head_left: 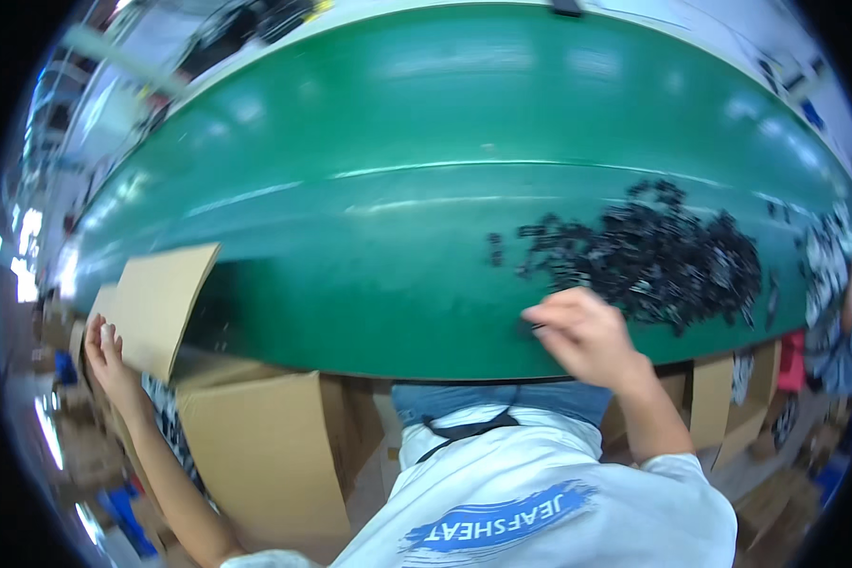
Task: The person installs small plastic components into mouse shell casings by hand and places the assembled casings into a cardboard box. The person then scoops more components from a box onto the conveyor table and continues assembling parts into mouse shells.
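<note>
My right hand (pixel 587 336) is over the green tabletop, just left of and nearer than a large heap of small black parts (pixel 672 265). Its thumb and fingers are pinched together. A dark bit shows at the fingertips and looks like one of the small black parts, though it is mostly hidden and blurred. Far to the left, my left hand (pixel 114 364) is beside the raised flap of a cardboard box (pixel 166 298). Its fingers are apart, and nothing shows in them. I cannot tell whether they touch the flap.
The long green table (pixel 350 275) curves across the view, with a seam along it. Below its near edge stands an upright cardboard carton (pixel 256 454). More open cartons (pixel 729 398) stand at the right. Another person's arm (pixel 850 298) shows at the far right edge.
</note>
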A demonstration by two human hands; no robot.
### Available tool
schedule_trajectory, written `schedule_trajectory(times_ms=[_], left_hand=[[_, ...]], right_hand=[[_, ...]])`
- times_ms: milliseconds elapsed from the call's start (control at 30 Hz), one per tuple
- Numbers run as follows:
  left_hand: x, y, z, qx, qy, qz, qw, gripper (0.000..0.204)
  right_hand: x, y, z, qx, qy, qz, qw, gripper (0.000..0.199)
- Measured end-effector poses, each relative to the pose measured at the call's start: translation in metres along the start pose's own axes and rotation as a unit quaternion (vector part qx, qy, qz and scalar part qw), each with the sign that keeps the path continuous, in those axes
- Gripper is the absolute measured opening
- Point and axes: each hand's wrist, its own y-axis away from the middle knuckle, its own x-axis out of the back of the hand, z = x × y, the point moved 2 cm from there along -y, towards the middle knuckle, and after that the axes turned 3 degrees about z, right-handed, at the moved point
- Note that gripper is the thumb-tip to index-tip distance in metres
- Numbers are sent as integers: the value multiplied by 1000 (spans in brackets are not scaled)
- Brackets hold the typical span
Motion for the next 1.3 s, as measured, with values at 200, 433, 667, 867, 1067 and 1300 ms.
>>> schedule_trajectory(times_ms=[200,433,667,867,1067,1300], left_hand=[[-230,132,155,-184,-26,-443,877,54],[-372,264,201,-279,118,-520,799,53],[-448,266,231,51,365,-529,765,38],[-481,272,218,79,391,-415,818,31],[-476,274,204,58,402,-423,810,25],[-469,283,211,-4,362,-457,813,22]], right_hand=[[-17,-5,20,174,59,35,982,40],[-8,-28,34,211,83,88,970,27],[21,-72,30,202,36,-8,979,12],[45,-94,41,150,49,106,982,38],[33,-78,50,169,-2,91,981,31],[28,-75,52,132,44,39,989,15]])
